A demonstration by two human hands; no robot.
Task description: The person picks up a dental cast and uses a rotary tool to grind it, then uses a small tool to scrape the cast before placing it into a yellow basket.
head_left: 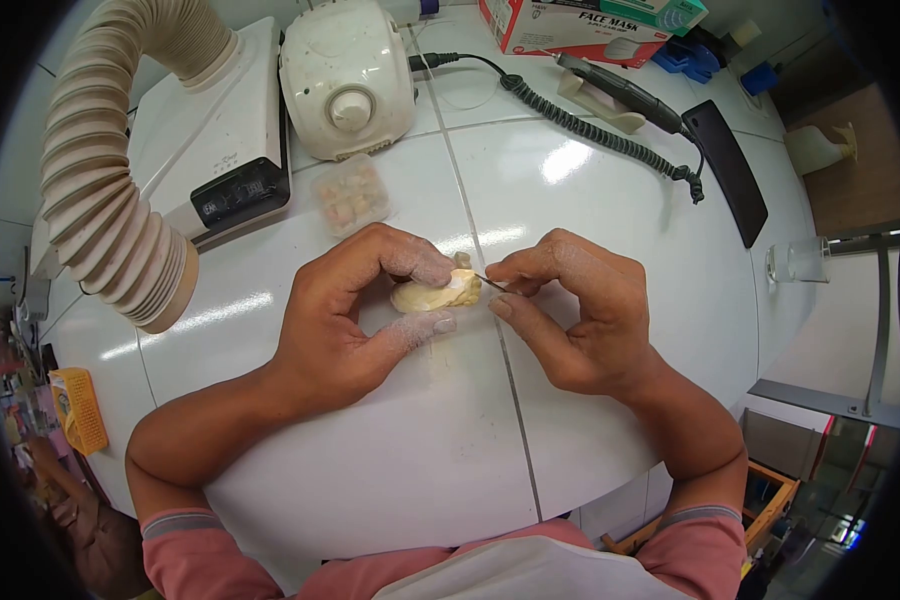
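Near the middle of the view, my left hand (355, 305) holds a pale yellow dental cast (432, 294) between thumb and fingers, which are dusted with white powder. Small tooth-like bumps show along its right end. My right hand (585, 310) pinches a thin dark tool (492, 285) between thumb and index finger. The tool's tip is at the right end of the cast; whether it touches is too small to tell. The rest of the tool is hidden by my right fingers. Both hands are over the white tiled table (420, 450).
Behind my left hand lies a clear box (351, 195) of small pieces. A white control unit (347, 80), a ribbed hose (90, 150) and a flat machine (215, 130) stand back left. A handpiece (625, 92), black tray (725, 170) and glass (800, 260) are right; a person (90, 530) is lower left.
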